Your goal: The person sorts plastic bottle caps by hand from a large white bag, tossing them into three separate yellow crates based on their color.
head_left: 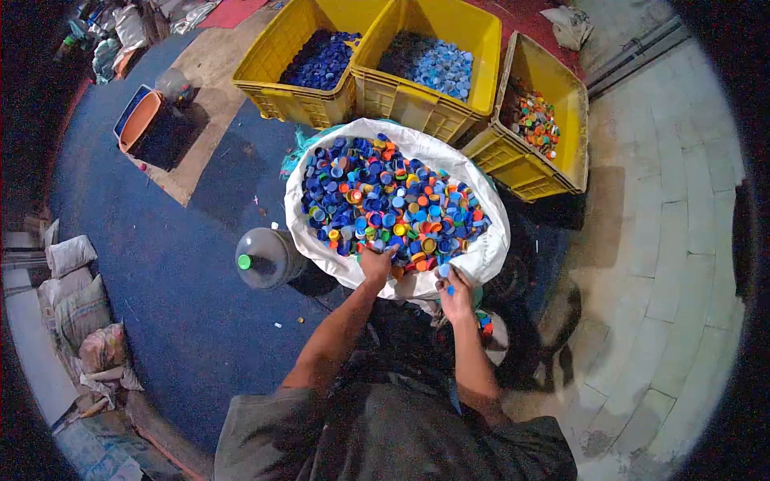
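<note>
A white woven sack (501, 232) stands with its mouth rolled wide, full of mixed plastic bottle caps (353, 172), mostly dark blue with orange, yellow, green and light blue among them. My left hand (375, 266) reaches over the near rim and touches the caps, its thumb and fingers apart; the fingertips are partly lost among the caps. At the near right rim, my right hand (455, 298) is closed on light blue bottle caps (444, 271), one showing at the fingertips and another lower by the palm.
Beyond the sack stand three yellow crates: one with dark blue caps (317, 62), one with light blue caps (441, 68), one with mixed caps (536, 120). A large clear bottle (269, 260) with a green cap is left of the sack. An orange basin (140, 120) lies farther left.
</note>
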Available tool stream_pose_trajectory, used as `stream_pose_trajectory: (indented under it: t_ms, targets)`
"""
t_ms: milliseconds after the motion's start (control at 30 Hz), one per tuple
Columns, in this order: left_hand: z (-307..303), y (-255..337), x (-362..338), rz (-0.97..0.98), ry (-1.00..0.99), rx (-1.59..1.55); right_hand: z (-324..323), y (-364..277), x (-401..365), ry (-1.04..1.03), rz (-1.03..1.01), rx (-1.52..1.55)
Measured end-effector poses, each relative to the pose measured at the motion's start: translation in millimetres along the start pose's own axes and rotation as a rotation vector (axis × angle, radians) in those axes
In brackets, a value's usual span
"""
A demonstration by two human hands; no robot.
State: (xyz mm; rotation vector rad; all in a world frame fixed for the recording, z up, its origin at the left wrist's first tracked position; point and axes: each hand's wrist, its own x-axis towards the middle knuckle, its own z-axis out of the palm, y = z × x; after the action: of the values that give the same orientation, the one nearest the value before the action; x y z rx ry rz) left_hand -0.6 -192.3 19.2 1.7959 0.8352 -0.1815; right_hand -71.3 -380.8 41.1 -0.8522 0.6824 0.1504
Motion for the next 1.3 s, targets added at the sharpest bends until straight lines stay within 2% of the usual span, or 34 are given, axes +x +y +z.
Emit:
stream_pose_trajectory:
  t_ms: [33,233,333,433,533,633,733,833,867,933,1000,1067,1133,1200,1267,1300]
  targets:
    - [12.3,-17.7,10.5,-0.012,0.026,-0.007,-2.3,2.8,-1.8,0.004,0.011,-0.019]
    - [18.3,-26.6,22.2,-0.093,0.012,0.117,1.7,3.9,-11.4,-0.01,0.055,-0.027]
    - [9.8,-28.4,24.8,-0.112,-0.058,0.041,8.1,3.4,-8.6,-0.021,0.051,-0.025]
    - [10.5,-33.6,28.6,-0.232,-0.101,-0.104,12.7,3.1,-4.6,-0.043,0.053,-0.027]
    - [17.5,-39.3,28.3,-0.118,-0.068,0.103,12.8,6.2,-1.5,-0.064,0.067,-0.009]
    - [21.2,-38.3,24.6,0.015,-0.084,0.081,23.6,-0.4,-4.9,-0.039,0.095,0.006]
    - [30.0,-53.5,32.7,-0.001,-0.033,0.03,25.2,-1.3,-7.8,-0.037,0.114,0.007]
    - [22.1,-37.3,26.3,-0.063,-0.018,0.04,25.3,-0.9,-7.8,-0.061,0.098,0.006]
    - [20.5,-41.3,26.5,-0.068,-0.058,-0.089,19.9,5.4,-2.5,-0.072,0.106,0.093]
    - [27.3,-80.1,56.8,-0.195,-0.187,-0.183,12.8,10.3,4.8,-0.099,0.147,0.192]
    - [3.5,-48.8,43.3,-0.222,-0.3,-0.342,23.6,4.4,0.4,-0.055,0.205,0.264]
    - [-15.9,-33.4,43.0,-0.396,-0.534,-0.519,31.8,7.0,4.1,-0.003,0.211,0.349]
    - [-42.0,3.6,25.0,-0.517,-0.624,-0.746,53.2,-3.5,-6.1,0.0,0.229,0.367]
    - [-51.0,-2.3,41.4,-0.516,-0.819,-0.879,55.2,5.6,2.7,-0.031,0.244,0.383]
    - [-58.7,-3.5,52.0,-0.627,-0.799,-0.865,50.7,21.4,16.9,-0.103,0.221,0.355]
    - [-65.8,5.2,47.8,-0.584,-0.765,-0.856,54.6,24.8,17.7,-0.094,0.241,0.354]
